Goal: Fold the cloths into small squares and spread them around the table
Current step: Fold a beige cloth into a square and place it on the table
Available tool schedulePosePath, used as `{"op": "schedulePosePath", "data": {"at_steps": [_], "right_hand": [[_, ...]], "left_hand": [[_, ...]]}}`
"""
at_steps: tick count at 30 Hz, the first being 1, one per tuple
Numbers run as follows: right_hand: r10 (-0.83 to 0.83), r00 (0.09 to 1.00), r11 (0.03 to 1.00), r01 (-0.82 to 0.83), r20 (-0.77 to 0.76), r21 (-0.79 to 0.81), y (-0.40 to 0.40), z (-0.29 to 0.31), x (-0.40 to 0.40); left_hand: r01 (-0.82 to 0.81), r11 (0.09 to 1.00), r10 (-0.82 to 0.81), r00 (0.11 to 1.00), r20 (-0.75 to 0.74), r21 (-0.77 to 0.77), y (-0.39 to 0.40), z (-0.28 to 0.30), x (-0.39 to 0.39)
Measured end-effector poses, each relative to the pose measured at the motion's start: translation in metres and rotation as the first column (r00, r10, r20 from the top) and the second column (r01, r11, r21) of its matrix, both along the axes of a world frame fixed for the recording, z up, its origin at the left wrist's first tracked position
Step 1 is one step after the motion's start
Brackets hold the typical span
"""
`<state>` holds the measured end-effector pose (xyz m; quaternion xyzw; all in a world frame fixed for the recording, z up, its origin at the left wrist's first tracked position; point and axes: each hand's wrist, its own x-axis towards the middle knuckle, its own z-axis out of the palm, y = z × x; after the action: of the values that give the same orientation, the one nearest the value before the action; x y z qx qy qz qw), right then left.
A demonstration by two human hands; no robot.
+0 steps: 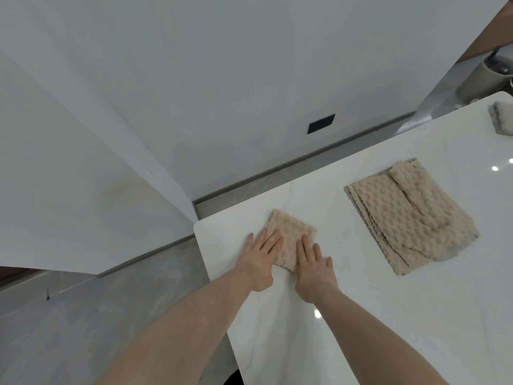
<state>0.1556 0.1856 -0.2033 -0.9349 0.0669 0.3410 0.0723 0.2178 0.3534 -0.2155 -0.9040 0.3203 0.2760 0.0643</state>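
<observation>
Head view: a small folded cloth is seen lying near the corner of a white glossy table, close to the table's left edge. The cloth is beige, with a bumpy, waffle-like texture, and has been folded into a compact, roughly square shape; its far corner points toward the wall, and its layered edges are visible along the upper left side. It is pressed flat from both sides. The left hand is laid on the cloth's left part with fingers straight and spread, gripping nothing; the palm rests partly on the table. The right hand is laid on the cloth's near right part, likewise flat with fingers extended and nothing grasped.

To the right, well apart from the folded cloth, a stack of unfolded cloths of the same beige, bumpy material is seen, with scalloped edges fanned along its left side and a looser piece lying rumpled on top. A grey backing shows at its near right corner. At the far right edge of the table, a grey folded cloth is partly in view. Beyond the table, a grey cylindrical container is seen.
</observation>
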Motion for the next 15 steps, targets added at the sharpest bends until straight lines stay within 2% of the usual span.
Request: {"op": "schedulePosePath", "data": {"at_steps": [3,7,11,15], "right_hand": [[-0.007,1.0,1.0,0.007,-0.01,-0.007,-0.002,0.016,-0.008],[-0.035,0.999,0.999,0.033,0.033,0.041,-0.009,0.033,-0.034],[-0.021,0.996,0.993,0.012,0.081,0.114,-0.01,0.051,-0.063],[0.035,0.996,0.993,-0.044,0.078,0.113,-0.014,0.067,-0.109]], "left_hand": [[-0.046,0.999,0.047,0.999,-0.012,0.026,0.012,0.016,-0.006],[-0.097,0.993,0.098,0.995,0.004,-0.069,0.035,0.033,-0.032],[-0.134,0.986,0.136,0.991,0.014,-0.098,0.053,0.05,-0.075],[-0.209,0.97,0.209,0.978,-0.007,-0.127,0.05,0.072,-0.128]]}}
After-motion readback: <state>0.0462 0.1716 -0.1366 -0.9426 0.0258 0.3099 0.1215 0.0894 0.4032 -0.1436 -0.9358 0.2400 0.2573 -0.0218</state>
